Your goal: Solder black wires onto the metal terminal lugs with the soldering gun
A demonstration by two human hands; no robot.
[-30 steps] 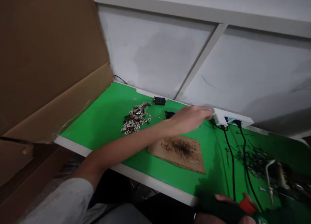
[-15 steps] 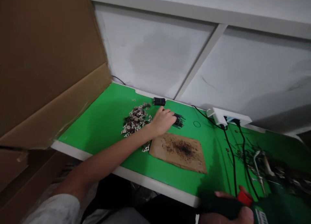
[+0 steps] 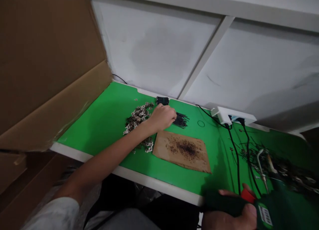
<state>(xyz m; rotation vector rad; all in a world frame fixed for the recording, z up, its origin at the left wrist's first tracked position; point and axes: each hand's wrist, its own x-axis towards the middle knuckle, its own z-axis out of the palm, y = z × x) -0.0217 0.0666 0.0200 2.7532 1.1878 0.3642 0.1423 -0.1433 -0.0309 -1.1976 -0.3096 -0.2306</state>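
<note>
My left hand (image 3: 163, 117) is over the left end of a loose heap of black wires (image 3: 181, 120), its fingers curled down; whatever they hold is hidden. To its left lies a pile of small metal pieces (image 3: 137, 118). A tied black bundle (image 3: 162, 100) sits just behind the hand. At the lower right my right hand (image 3: 236, 216) is wrapped round the handle of a dark green tool (image 3: 276, 208) with a red trigger (image 3: 248, 195). Scorched brown cardboard (image 3: 183, 150) lies flat on the green table (image 3: 94, 123) in front of the wires.
A white power strip (image 3: 234, 116) with plugged black cables stands at the back right. Tangled wires and metal parts (image 3: 289, 170) cover the right end. A thin ring (image 3: 201, 123) lies right of the wires. Tall cardboard (image 3: 50, 63) borders the left; a white wall is behind.
The view has shifted slightly. My left hand has moved a little to the left, and more of the black wires shows beside it. My right hand still grips the green tool.
</note>
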